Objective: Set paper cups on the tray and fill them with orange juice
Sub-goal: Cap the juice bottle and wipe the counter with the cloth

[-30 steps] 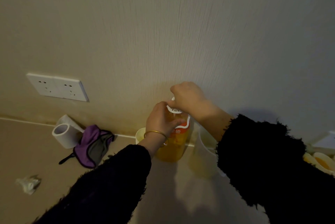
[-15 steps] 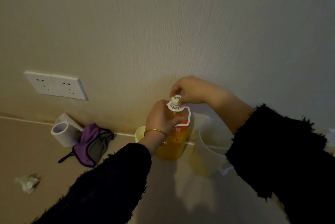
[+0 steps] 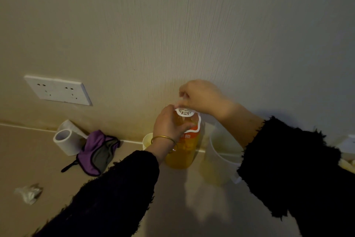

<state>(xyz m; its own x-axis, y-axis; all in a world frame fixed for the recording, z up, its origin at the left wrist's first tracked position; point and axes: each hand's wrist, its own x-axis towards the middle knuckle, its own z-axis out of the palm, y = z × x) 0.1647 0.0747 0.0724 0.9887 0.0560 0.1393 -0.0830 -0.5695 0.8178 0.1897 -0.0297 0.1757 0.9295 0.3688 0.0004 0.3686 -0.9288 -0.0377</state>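
Note:
An orange juice bottle (image 3: 182,152) with a white cap (image 3: 185,112) stands upright on the beige counter by the wall. My left hand (image 3: 170,124), a gold bangle on its wrist, is wrapped around the bottle's neck. My right hand (image 3: 201,96) hovers over the top, its fingertips pinching the far edge of the cap. A paper cup (image 3: 147,140) stands just behind and left of the bottle, mostly hidden by my left wrist. No tray is in sight.
A translucent white pitcher (image 3: 217,160) stands right of the bottle. A tape roll (image 3: 65,140), purple cloth (image 3: 98,152) and crumpled wrapper (image 3: 28,192) lie on the left. A wall socket (image 3: 57,89) is above them. Pale cup rims (image 3: 349,165) show at the right edge.
My right hand, which covered the cap a second ago, has risen and shifted back, so the cap's top now shows. The left hand and bottle have stayed put.

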